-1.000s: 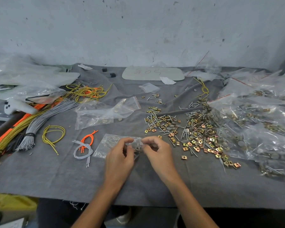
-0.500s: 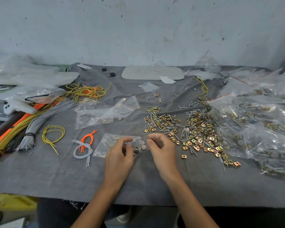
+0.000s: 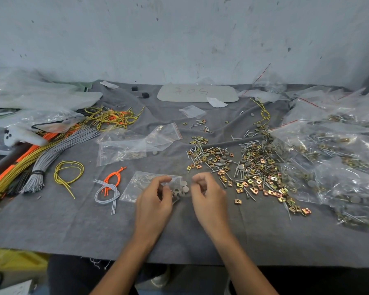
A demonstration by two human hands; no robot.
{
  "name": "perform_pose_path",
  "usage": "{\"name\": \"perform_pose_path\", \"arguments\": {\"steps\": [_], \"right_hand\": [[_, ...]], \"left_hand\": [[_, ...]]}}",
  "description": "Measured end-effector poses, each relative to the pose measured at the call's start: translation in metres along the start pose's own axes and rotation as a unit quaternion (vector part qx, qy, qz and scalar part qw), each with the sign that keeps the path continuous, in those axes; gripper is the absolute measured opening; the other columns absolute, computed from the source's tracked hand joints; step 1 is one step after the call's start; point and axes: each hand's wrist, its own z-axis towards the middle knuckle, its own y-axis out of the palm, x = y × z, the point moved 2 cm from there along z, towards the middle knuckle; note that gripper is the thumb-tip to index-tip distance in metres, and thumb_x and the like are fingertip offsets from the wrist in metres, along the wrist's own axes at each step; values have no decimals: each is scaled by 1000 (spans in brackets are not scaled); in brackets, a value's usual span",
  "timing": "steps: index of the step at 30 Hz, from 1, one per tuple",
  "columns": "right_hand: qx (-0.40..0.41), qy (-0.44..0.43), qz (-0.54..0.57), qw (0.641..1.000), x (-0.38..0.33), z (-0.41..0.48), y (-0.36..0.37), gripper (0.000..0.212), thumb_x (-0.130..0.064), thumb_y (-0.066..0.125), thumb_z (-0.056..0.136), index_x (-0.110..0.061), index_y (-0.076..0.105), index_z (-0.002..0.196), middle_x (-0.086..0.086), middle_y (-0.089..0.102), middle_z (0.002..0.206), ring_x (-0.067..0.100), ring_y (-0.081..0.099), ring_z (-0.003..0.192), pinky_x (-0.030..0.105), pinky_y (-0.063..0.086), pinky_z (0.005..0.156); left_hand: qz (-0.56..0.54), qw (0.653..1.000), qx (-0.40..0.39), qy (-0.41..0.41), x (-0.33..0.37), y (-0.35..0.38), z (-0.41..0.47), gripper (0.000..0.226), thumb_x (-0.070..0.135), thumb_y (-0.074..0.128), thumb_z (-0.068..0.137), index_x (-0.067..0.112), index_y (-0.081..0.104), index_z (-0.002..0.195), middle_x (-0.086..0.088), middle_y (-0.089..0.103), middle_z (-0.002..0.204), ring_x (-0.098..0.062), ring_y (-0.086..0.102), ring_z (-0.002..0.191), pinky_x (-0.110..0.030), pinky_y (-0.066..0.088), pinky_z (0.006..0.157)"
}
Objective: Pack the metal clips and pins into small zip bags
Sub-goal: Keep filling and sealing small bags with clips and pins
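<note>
A small clear zip bag (image 3: 141,184) lies on the grey cloth (image 3: 73,226) in front of me, with grey discs (image 3: 184,186) at its right end. My left hand (image 3: 153,207) pinches that end of the bag between thumb and fingers. My right hand (image 3: 209,199) hovers just right of the bag, apart from it, fingers curled with nothing visible in them. A loose pile of brass-coloured metal clips and steel pins (image 3: 254,167) spreads over the cloth to the right of my right hand.
Empty zip bags (image 3: 132,145) lie behind the left hand. Filled bags of clips and pins (image 3: 339,158) crowd the right side. Bundles of grey, yellow and orange cords (image 3: 41,158) and a white controller (image 3: 21,137) lie left. A flat grey plate (image 3: 198,93) rests by the wall.
My right hand has let go of the bag and drawn a little to the right. The left hand keeps its hold on the bag.
</note>
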Motion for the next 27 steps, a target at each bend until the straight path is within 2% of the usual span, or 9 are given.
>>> {"name": "perform_pose_path", "arguments": {"steps": [4, 8, 11, 13, 14, 17, 19, 22, 27], "right_hand": [[-79, -15, -31, 996, -2, -2, 5, 11, -21, 57, 90, -30, 61, 94, -14, 67, 88, 7, 59, 93, 35, 51, 82], [-186, -73, -4, 980, -11, -2, 13, 25, -13, 49, 86, -27, 64, 101, -15, 72, 99, 11, 62, 104, 39, 49, 93], [-121, -19, 78, 989, -6, 1, 8, 28, -6, 52, 89, -30, 63, 98, -14, 71, 101, 3, 65, 99, 27, 51, 86], [-31, -21, -1, 999, 2, 4, 3, 28, -9, 56, 92, -34, 63, 103, -19, 66, 105, 6, 57, 101, 26, 46, 85], [-20, -34, -64, 997, 4, 5, 3, 29, -12, 56, 93, -32, 64, 111, -18, 64, 110, 11, 53, 105, 28, 44, 88], [-73, -77, -233, 967, 2, 5, 15, 39, -26, 53, 97, -28, 58, 136, -6, 57, 130, 23, 43, 116, 37, 38, 97], [-80, -101, -290, 948, 0, 2, 21, 37, -32, 51, 99, -29, 60, 134, -3, 56, 128, 25, 43, 114, 39, 37, 92], [-65, -102, -280, 952, 2, 1, 20, 26, -33, 53, 100, -28, 67, 121, -2, 58, 117, 24, 45, 106, 37, 35, 89], [-67, -90, -229, 967, 1, 0, 18, 20, -32, 51, 102, -24, 66, 113, 0, 58, 111, 22, 47, 102, 38, 37, 91]], "left_hand": [[2, 1000, -7, 2, 0, 0, 0, 30, 8, 59, 93, 34, 64, 106, 19, 60, 70, -4, 57, 63, -27, 42, 63], [4, 1000, -17, -3, 0, 0, 1, 28, 8, 60, 93, 32, 66, 106, 20, 64, 74, -3, 59, 65, -31, 47, 65], [6, 1000, -3, -6, 0, 0, 1, 26, 10, 59, 93, 32, 66, 105, 18, 63, 73, -5, 59, 65, -35, 49, 67], [4, 1000, 19, -12, 1, -1, 0, 25, 10, 59, 93, 32, 65, 104, 18, 61, 72, -5, 58, 65, -35, 47, 67], [2, 999, 28, -17, 1, -1, 1, 24, 11, 59, 94, 32, 65, 103, 17, 61, 72, -6, 57, 65, -35, 47, 67], [-6, 999, 39, -30, 1, -2, 1, 22, 11, 59, 93, 31, 65, 102, 15, 62, 71, -7, 58, 65, -38, 49, 68], [-11, 999, 37, -32, 0, -3, 2, 22, 10, 59, 93, 29, 66, 102, 13, 62, 71, -9, 58, 64, -42, 51, 70], [-13, 999, 39, -34, 1, -2, 2, 23, 9, 59, 92, 28, 66, 102, 12, 61, 67, -10, 58, 65, -43, 52, 72], [-12, 999, 36, -29, 1, -2, 2, 23, 8, 59, 92, 27, 67, 103, 7, 61, 65, -12, 59, 65, -44, 52, 73]]}}
